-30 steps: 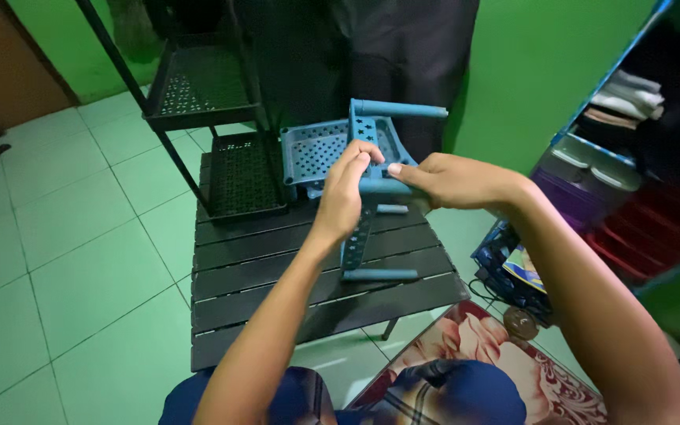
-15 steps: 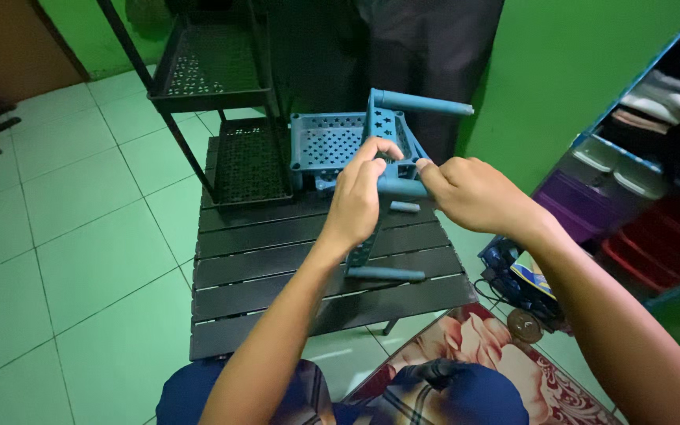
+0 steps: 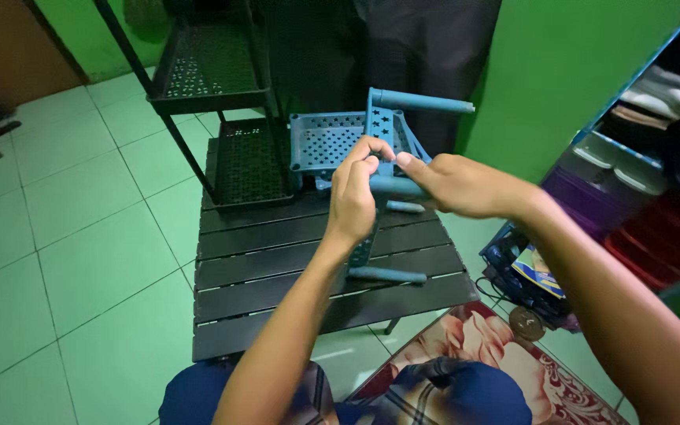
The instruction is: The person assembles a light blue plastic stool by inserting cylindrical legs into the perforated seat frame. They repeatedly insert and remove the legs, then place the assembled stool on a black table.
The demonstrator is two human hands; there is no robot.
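Blue rack (image 3: 371, 145) gripped over the bench (image 3: 277, 267).
Left hand (image 3: 356, 193) is curled on a blue tube (image 3: 391, 186); right hand (image 3: 458, 185) is pinched on the same tube. Black shelf (image 3: 222, 86) is seen behind.

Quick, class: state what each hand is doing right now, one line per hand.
Left hand: closed, fingers pinching the blue plastic rack at its perforated side panel.
Right hand: closed around a blue tube of the same rack.
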